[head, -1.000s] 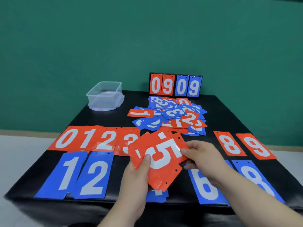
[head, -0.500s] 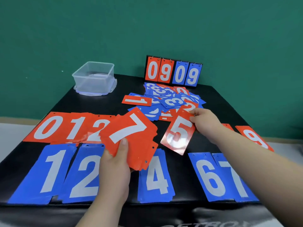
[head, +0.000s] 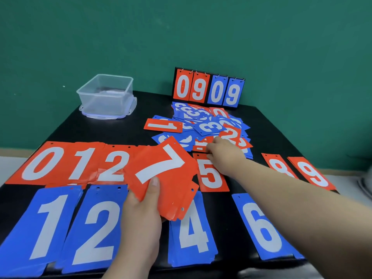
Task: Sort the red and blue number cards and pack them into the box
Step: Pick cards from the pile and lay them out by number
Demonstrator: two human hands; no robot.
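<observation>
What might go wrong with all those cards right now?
The left hand grips a fanned stack of red cards by one edge only, so some might slide out onto the blue 4. The right hand reaches across the red 5, and its forearm could nudge that card or the red 8 out of line. The mixed pile overlaps heavily, so a card may be missed.

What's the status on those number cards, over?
Left hand grips red stack, 7 on top. Right hand on top end of red 5 card, grip unclear. Clear box empty; loose pile unsorted.
</observation>
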